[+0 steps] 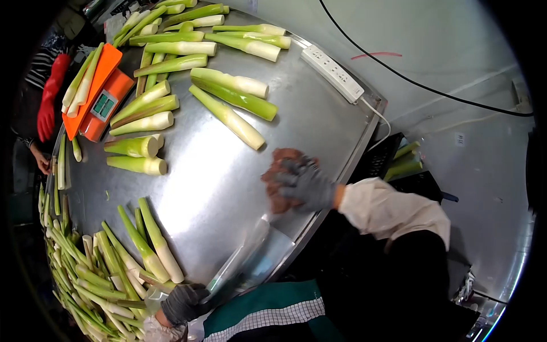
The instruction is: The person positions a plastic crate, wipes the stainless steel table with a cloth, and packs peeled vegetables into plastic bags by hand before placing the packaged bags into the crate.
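My right hand, in a dark grey glove, presses a crumpled brown cloth on the metal table near its edge; its fingers are slightly blurred. At the bottom left, my left hand, also gloved in grey, is closed on the end of a clear plastic bag that stretches over the table edge. Beside that hand lies a pile of green-white stalks. Three loose stalks lie above and left of the cloth.
An orange scale holding stalks stands at the upper left, with more stalks around it. A white power strip lies along the far edge, its cord hanging down. A person with a red glove stands at the left. A black crate is below.
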Tool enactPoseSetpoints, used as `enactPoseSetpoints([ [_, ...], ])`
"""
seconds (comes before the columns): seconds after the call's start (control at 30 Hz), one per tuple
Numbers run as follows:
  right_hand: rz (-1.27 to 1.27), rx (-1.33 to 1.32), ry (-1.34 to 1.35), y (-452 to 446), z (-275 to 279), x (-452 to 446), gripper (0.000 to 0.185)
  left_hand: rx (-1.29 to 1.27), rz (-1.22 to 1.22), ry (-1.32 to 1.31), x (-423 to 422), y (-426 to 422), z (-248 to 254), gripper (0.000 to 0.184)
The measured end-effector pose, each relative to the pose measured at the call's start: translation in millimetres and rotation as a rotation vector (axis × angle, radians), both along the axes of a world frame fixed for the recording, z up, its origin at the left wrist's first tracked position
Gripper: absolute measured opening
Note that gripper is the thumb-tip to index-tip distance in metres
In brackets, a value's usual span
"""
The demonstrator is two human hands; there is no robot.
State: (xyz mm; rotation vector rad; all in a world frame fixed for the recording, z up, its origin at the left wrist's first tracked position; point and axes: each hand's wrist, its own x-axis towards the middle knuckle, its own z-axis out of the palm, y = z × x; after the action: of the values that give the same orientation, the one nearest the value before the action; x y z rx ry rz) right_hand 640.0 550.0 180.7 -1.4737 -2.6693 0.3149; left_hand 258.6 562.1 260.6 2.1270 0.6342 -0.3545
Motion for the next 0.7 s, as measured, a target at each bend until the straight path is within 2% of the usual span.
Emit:
enactPoseSetpoints([
  [0.07, 0.107, 0.052, -0.007, 4.2, 0.0, 40.1, 0.039, -0.155, -0.020, -0.208, 8.8, 5.0, -10.2, 0.015],
  [0.1, 0.118, 0.032, -0.049, 11.1, -3.3, 54.9, 0.040, -0.233, -0.018, -0.067, 16.4, 10.7, -8.3, 0.024],
  [0.13, 0.137, 0.041, 0.044, 18.1, 1.1, 72.7, 0.037, -0.416, 0.100, -0.078, 18.8, 16.2, -11.1, 0.025],
  [0.2, 0.073, 0.191, -0.002, 33.3, 3.1, 102.2, 0.033, -0.285, -0.042, -0.060, -3.2, 31.1, -47.6, 0.025],
  [0.23, -0.134, 0.135, -0.095, 39.5, 10.4, 106.5, 0.031, -0.234, -0.026, 0.092, -6.6, 41.9, -46.1, 0.031],
  [0.27, -0.347, 0.079, -0.191, 43.1, 16.9, 110.8, 0.030, -0.223, -0.029, 0.092, -7.1, 47.0, -41.1, 0.031],
  [0.3, -0.316, 0.023, -0.134, 43.5, 19.4, 96.7, 0.027, -0.051, -0.103, 0.218, -4.8, 53.1, -32.7, 0.033],
  [0.33, -0.139, 0.107, 0.002, 34.4, 15.1, 82.3, 0.025, 0.121, -0.178, 0.340, -2.0, 59.0, -29.0, 0.034],
  [0.37, 0.048, 0.188, 0.115, 25.3, 10.6, 67.9, 0.024, 0.117, -0.167, 0.375, -7.1, 60.0, -36.4, 0.035],
  [0.4, 0.056, 0.129, 0.132, 17.9, 13.3, 47.0, 0.025, 0.126, -0.186, 0.369, -8.5, 59.7, -37.9, 0.035],
  [0.43, 0.019, 0.091, -0.079, 10.2, 6.7, 39.3, 0.034, 0.130, -0.184, 0.385, -8.0, 61.4, -39.2, 0.035],
  [0.5, -0.059, 0.096, -0.080, 17.8, -11.6, 59.9, 0.039, 0.148, -0.166, 0.344, -8.3, 60.7, -39.9, 0.035],
  [0.57, -0.092, 0.064, -0.107, 34.8, -16.6, 80.9, 0.049, 0.115, -0.100, 0.402, -18.7, 54.2, -48.5, 0.027],
  [0.63, -0.064, 0.085, -0.132, 60.3, -10.7, 96.9, 0.047, 0.114, -0.071, 0.428, -13.3, 55.6, -41.0, 0.026],
  [0.7, -0.060, 0.144, -0.168, 90.2, -14.5, 110.3, 0.045, 0.136, -0.065, 0.349, -9.9, 51.4, -37.2, 0.022],
])
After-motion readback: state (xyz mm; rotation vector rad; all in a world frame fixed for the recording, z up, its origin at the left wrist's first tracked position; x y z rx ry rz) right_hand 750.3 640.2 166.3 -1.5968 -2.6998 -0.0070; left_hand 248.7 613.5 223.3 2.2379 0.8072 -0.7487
